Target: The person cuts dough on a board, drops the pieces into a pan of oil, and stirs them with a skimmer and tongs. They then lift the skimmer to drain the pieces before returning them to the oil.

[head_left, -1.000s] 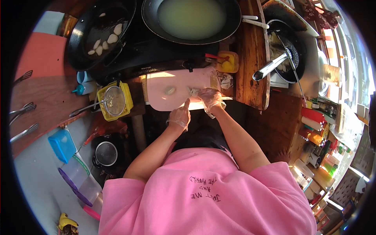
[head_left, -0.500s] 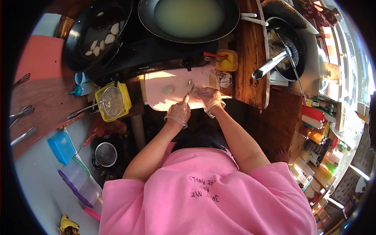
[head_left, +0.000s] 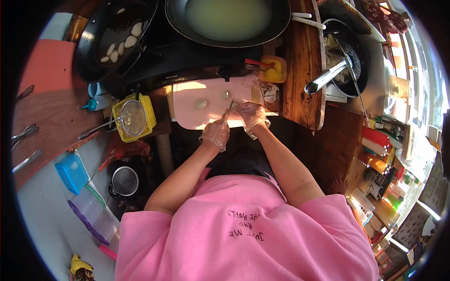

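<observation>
Both hands wear clear plastic gloves and meet at the near edge of a pink cutting board (head_left: 185, 114). My right hand (head_left: 251, 114) is closed around a small thin-bladed knife (head_left: 232, 104), its handle hidden by the fingers. Beside it, my left hand (head_left: 216, 132) is closed, with the index finger stretched toward the blade; whatever it pinches is hidden. On the board lie a pale, shiny lump (head_left: 201, 103) to the left and a smaller pale piece (head_left: 226, 94) just beyond the knife.
Behind the board, a stove carries a pan of cloudy liquid (head_left: 229, 21) and a pan with several pale pieces (head_left: 101, 40). A yellow tub with a strainer (head_left: 133, 117) stands left. Right are a small container with a red-handled utensil (head_left: 273, 70) and another pan (head_left: 358, 61).
The smaller pale piece now lies apart from the knife tip, where before they were close together. Both hands have shifted only slightly.
</observation>
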{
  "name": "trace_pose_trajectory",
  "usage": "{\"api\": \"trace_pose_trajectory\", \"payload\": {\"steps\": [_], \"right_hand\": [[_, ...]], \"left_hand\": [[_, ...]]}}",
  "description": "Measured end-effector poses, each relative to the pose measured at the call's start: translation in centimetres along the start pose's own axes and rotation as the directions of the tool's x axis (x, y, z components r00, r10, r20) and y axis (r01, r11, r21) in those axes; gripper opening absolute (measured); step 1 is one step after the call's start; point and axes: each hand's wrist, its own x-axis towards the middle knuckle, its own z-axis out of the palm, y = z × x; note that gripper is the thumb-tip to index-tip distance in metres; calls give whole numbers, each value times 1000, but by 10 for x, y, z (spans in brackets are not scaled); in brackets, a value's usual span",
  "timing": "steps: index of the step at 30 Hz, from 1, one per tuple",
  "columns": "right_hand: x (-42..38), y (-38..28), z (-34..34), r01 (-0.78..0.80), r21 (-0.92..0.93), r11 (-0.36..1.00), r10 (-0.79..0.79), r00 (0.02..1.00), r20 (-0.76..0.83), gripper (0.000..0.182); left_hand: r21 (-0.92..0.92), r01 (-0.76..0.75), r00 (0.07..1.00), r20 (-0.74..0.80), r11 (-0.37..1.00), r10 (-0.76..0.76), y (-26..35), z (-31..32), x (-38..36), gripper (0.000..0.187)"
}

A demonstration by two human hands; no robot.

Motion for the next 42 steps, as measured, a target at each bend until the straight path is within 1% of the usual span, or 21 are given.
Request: {"api": "trace_pose_trajectory", "payload": {"steps": [2, 4, 5, 7, 8, 10, 11, 13, 14, 16, 18, 20, 21, 23, 24, 26, 30, 32, 35, 39, 42], "right_hand": [[0, 1, 4, 19, -7, 1000, -19, 1000, -21, 19], [1, -2, -2, -154, 150, 977, 140, 985, 100, 21], [1, -3, -5, -152, 149, 977, 137, 985, 103, 21], [1, -4, -8, -34, -130, 991, 46, 995, 91, 23], [2, -4, -6, -31, -129, 991, 43, 995, 94, 23], [3, -2, 9, -184, 176, 967, 172, 982, 79, 15], [2, 0, 19, -182, 176, 967, 170, 982, 80, 15], [2, 5, 28, -88, 386, 918, 124, 990, -70, 10], [2, 8, 32, -84, 382, 920, 121, 990, -74, 10], [-2, 3, 6, 26, -75, 997, -28, 999, -25, 8], [0, 7, 8, 55, -83, 995, -56, 998, -11, 14], [-2, 10, 16, -39, 323, 946, 44, 999, -8, 19], [-2, 9, 18, -40, 323, 945, 45, 999, -7, 19], [1, 7, 21, -260, 641, 722, 206, 965, 160, 28], [0, 8, 23, -262, 641, 722, 209, 965, 159, 28], [-2, 9, 27, -89, 506, 858, 117, 993, -24, 21], [-3, 7, 23, -93, 532, 841, 146, 988, -58, 24], [-3, 5, 16, -71, 288, 955, 80, 997, -19, 25], [0, 8, 28, -131, 442, 887, 128, 991, 38, 25], [-2, 3, 13, -179, 369, 912, 159, 984, 85, 23], [0, 1, 6, -281, 480, 831, 234, 960, 156, 23]], "left_hand": [[47, 16, 999, 31, 999, -17, -1, 6, 0, 46], [93, 31, 997, 65, 995, -37, -2, 10, 1, 48], [118, 7, 998, 69, 993, -15, -3, 13, 2, 50], [142, -12, 997, 76, 990, 1, -5, 14, 4, 52], [133, -15, 996, 94, 991, 2, -6, 16, 6, 52], [123, -16, 994, 112, 992, 2, -4, 16, 7, 52], [150, -13, 992, 130, 989, -6, -3, 16, 6, 51], [176, -11, 990, 139, 984, -14, -2, 11, 6, 50], [149, 11, 985, 171, 989, -37, -3, 7, 3, 52], [123, 25, 978, 202, 992, -49, -6, 2, -3, 55], [87, 0, 992, 128, 996, -11, -9, -3, -5, 50], [38, 23, 992, 122, 999, -27, -7, -8, -3, 48], [-12, 54, 992, 111, 998, -52, -3, -14, -1, 45], [-43, 71, 993, 102, 997, -66, 8, -25, 3, 44], [-75, 89, 992, 94, 993, -82, 11, -28, 5, 43], [-52, 75, 992, 104, 996, -70, 8, -20, 5, 44], [-18, 53, 991, 123, 998, -50, 8, -19, 7, 45], [-17, 46, 992, 120, 999, -43, 5, -14, 6, 46], [-12, 28, 992, 120, 1000, -27, 3, -7, 6, 49], [48, 27, 983, 178, 998, -36, 1, 3, 7, 54], [90, 1, 993, 120, 996, -12, 1, 11, 7, 45]]}}
